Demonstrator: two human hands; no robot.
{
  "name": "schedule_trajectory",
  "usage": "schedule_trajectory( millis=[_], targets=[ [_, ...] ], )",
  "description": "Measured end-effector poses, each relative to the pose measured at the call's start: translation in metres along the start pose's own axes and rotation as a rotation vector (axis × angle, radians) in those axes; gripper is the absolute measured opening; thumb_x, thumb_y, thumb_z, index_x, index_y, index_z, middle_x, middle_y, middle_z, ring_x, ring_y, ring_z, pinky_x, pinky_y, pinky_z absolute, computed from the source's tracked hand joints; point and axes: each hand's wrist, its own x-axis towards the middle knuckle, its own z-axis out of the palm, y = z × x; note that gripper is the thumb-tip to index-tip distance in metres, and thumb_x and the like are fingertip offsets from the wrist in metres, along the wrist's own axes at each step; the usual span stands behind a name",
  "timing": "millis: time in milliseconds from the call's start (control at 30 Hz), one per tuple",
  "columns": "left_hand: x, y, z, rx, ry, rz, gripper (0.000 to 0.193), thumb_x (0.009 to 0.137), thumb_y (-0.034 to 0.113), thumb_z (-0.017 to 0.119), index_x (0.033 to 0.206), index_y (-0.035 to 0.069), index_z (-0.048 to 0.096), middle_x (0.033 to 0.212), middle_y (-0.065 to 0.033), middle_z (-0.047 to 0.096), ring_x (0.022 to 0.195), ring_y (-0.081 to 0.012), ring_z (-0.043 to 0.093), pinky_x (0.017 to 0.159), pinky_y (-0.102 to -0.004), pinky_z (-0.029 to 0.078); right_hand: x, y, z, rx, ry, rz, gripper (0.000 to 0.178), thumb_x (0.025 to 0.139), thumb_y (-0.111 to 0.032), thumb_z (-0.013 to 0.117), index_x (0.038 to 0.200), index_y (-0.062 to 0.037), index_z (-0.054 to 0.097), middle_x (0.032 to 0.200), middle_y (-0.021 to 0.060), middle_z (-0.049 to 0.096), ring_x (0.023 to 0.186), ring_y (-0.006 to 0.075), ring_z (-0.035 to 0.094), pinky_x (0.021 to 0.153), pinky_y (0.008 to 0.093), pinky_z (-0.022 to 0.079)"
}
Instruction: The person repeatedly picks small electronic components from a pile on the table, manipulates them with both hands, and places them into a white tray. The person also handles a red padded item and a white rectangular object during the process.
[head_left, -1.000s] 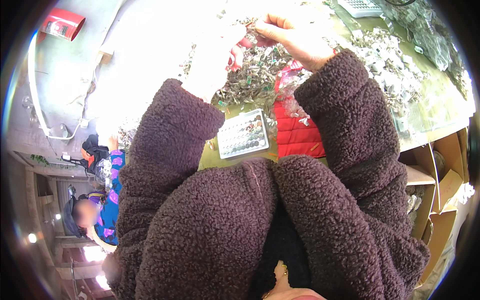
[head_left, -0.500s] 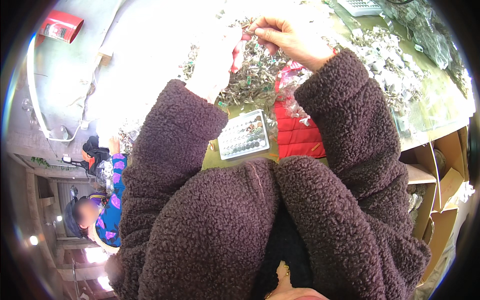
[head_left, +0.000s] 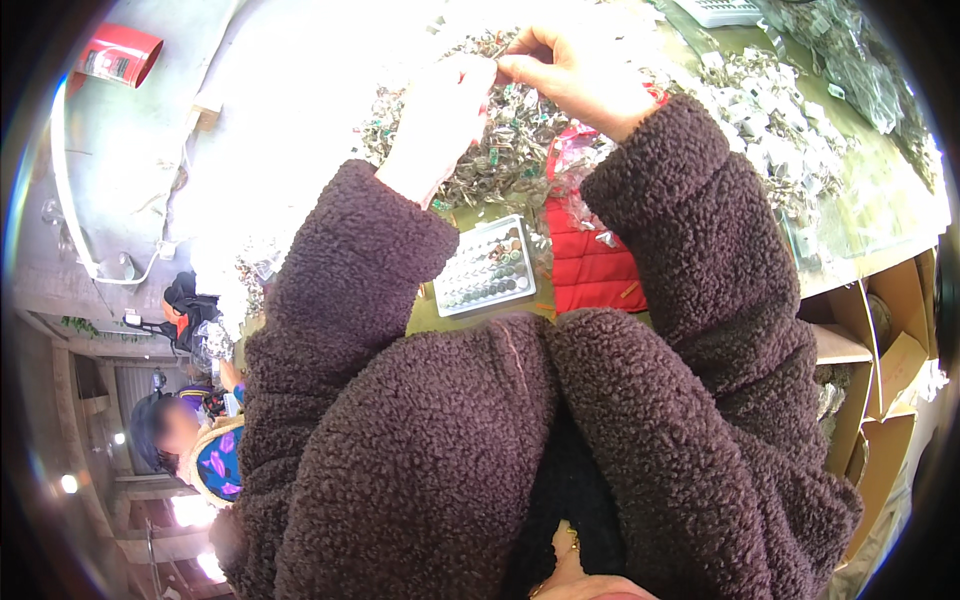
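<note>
My left hand [head_left: 437, 115] and my right hand [head_left: 575, 75] meet over a pile of small glinting pieces [head_left: 510, 150], some silvery and some green. The right thumb and forefinger are pinched together at the left fingertips. Whatever lies between them is too small to make out, and strong glare washes out the left hand. Nearer to me, a white tray [head_left: 440, 304] holds rows of small round pieces, dark, grey and pale. Right of the tray lies a red quilted cloth [head_left: 590, 270] with clear plastic scraps on its upper part.
A heap of pale and silvery scraps [head_left: 775, 125] spreads at the right, with clear plastic bags [head_left: 850, 60] beyond. Another white tray [head_left: 720, 10] sits at the far edge. Cardboard boxes [head_left: 890, 450] stand low right. A person [head_left: 215, 465] in blue floral clothing is at the left; a red container [head_left: 120, 55] is far left.
My left hand has turned and moved slightly, its fingers now closer to the right fingertips. My right hand has shifted a little left. The person at the left has leaned or turned.
</note>
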Motion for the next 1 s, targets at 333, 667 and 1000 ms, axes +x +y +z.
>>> schedule_trajectory(
  millis=[333,667,1000],
  targets=[
    [0.003,0.002,-0.002,0.190,0.070,0.017,0.025,0.089,0.024,0.051,0.087,0.006,0.069,0.065,-0.0036,0.058,0.058,-0.0094,0.050,0.053,-0.0291,0.040,-0.003,-0.009,0.002,-0.278,0.142,-0.185,0.016,0.089,-0.016,0.058,0.091,-0.0010,0.059,0.073,0.0020,0.058,0.061,0.0083,0.052,0.058,0.0249,0.044],
    [0.005,-0.008,0.007,0.316,0.160,0.176,0.026,0.090,0.021,0.049,0.086,0.003,0.067,0.070,-0.0068,0.062,0.058,-0.0124,0.054,0.053,-0.0292,0.043,-0.006,-0.014,-0.004,-0.008,-0.079,0.012,0.021,0.094,-0.023,0.051,0.094,-0.0032,0.058,0.078,0.0004,0.057,0.064,0.0055,0.051,0.060,0.0212,0.044],
    [0.001,-0.007,0.009,0.352,0.192,0.346,0.025,0.089,0.021,0.052,0.081,0.002,0.066,0.068,-0.0104,0.060,0.057,-0.0163,0.054,0.055,-0.0311,0.043,-0.005,-0.005,0.000,0.077,0.018,0.013,0.019,0.093,-0.023,0.054,0.095,-0.0039,0.057,0.074,-0.0017,0.053,0.064,0.0050,0.048,0.058,0.0199,0.042]
  ],
)
